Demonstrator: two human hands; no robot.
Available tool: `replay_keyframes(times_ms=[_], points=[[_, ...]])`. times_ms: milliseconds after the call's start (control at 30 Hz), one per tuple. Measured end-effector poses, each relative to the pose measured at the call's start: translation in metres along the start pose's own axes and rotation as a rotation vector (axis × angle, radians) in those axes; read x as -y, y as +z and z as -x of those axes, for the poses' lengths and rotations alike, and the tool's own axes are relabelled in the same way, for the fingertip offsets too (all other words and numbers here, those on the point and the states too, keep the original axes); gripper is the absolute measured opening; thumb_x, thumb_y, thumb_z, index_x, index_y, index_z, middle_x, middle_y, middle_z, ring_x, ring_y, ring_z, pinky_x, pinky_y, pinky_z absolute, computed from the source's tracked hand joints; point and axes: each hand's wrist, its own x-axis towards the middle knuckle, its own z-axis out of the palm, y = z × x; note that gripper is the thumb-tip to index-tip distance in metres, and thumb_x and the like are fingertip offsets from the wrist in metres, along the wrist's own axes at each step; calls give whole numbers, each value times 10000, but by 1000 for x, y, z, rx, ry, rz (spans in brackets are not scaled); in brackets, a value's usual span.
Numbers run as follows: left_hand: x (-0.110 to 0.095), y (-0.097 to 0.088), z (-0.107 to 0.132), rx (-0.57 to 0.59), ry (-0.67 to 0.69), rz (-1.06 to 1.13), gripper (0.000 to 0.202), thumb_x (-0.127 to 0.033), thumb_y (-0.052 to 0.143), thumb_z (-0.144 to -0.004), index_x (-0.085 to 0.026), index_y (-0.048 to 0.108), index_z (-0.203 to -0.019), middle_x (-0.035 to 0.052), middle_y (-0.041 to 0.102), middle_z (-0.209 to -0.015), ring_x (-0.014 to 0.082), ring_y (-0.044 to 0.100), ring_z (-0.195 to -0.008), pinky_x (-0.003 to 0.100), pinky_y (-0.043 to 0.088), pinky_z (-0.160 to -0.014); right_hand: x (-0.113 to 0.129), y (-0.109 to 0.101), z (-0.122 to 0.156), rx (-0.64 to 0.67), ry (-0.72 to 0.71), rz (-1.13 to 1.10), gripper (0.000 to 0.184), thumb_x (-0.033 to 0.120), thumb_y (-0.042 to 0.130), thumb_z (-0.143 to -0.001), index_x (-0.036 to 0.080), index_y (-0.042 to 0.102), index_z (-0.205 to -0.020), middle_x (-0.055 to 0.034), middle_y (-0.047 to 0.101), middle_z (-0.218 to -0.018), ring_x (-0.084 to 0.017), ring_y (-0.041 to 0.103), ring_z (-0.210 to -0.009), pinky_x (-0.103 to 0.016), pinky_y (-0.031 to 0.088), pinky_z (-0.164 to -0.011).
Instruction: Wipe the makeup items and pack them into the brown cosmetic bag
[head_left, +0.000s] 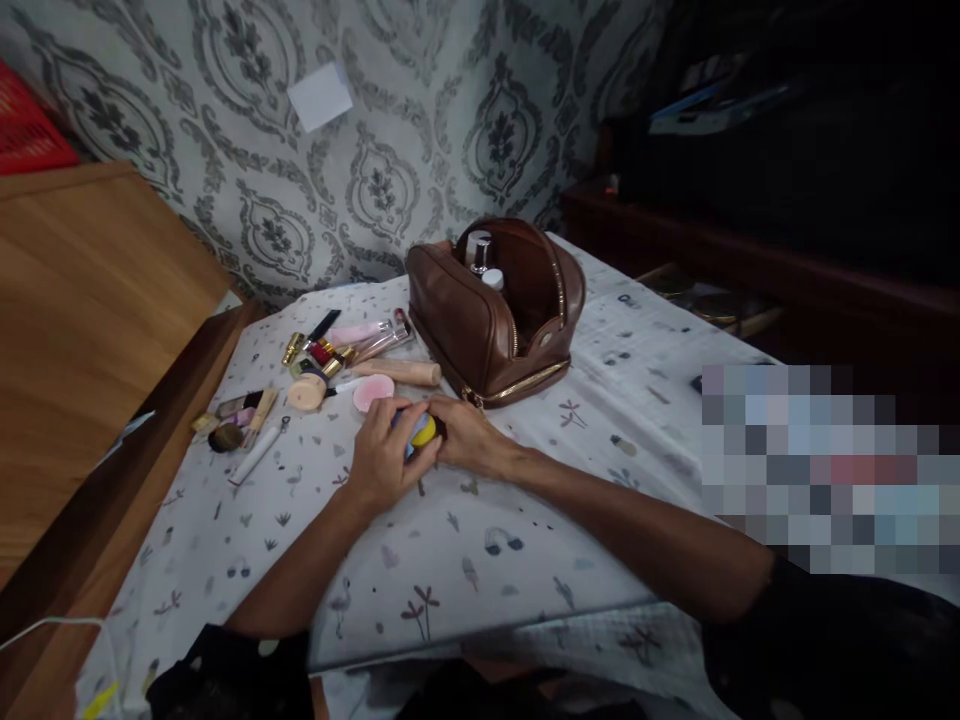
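My left hand [381,455] is closed around a small blue and yellow item [424,431], whose kind I cannot make out. Beside it, my right hand [472,440] has its fingers curled in close; a dark patch shows between the hands, and what those fingers grip is hidden. A round pink compact or puff [373,392] lies just beyond my left fingers. Behind my right hand stands a brown makeup bag [480,320], unzipped, with several bottles [480,252] inside. A peach-coloured tube [405,372] lies against the bag's near left side.
Lipsticks [321,350], gloss tubes [379,342], a beige round jar [307,391], a brush [225,437] and a white pen-like stick [257,453] lie scattered to the left. The printed cloth [465,560] covers the surface. A wooden board [97,350] borders the left, a patterned wall the back.
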Motion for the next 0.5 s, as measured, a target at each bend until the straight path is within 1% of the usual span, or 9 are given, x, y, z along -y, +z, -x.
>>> replay_keyframes(times_ms=[67, 133, 233, 333, 500], points=[[2, 1, 0, -9, 30, -14, 299, -299, 555, -940, -171, 605, -1206, 105, 582, -1058, 223, 561, -968, 379, 503, -852, 1, 1, 0, -1, 25, 41, 193, 185, 716, -727, 134, 649, -901, -51, 645, -893, -199, 616, -825, -308, 470, -745], [5, 1, -1, -5, 46, -3, 270, -288, 546, -950, -169, 613, -1183, 101, 595, -1025, 218, 565, -947, 376, 505, -837, 1, 0, 0, 2, 40, 59, 208, 217, 743, -721, 137, 632, -878, -38, 624, -871, -186, 594, -799, -297, 451, -720], [6, 0, -2, -6, 71, 15, 213, -272, 542, -959, -172, 626, -1127, 87, 603, -966, 208, 563, -909, 366, 506, -807, 1, -2, -2, 35, 22, 52, 221, 241, 760, -727, 142, 615, -860, -14, 591, -829, -165, 561, -761, -285, 421, -704], [5, -2, -3, -33, 93, 42, 141, -225, 543, -958, -177, 632, -1057, 65, 605, -906, 194, 555, -872, 348, 500, -783, -1, -5, -4, 66, -3, 38, 228, 241, 771, -724, 144, 608, -850, 5, 562, -810, -146, 524, -729, -270, 389, -676], [2, -2, -2, -53, 93, 53, 118, -189, 520, -963, -193, 635, -991, 52, 608, -856, 185, 559, -834, 342, 497, -762, -2, -7, -3, 100, 46, -30, 211, 228, 748, -739, 153, 616, -885, 48, 523, -730, -113, 463, -657, -242, 342, -616]])
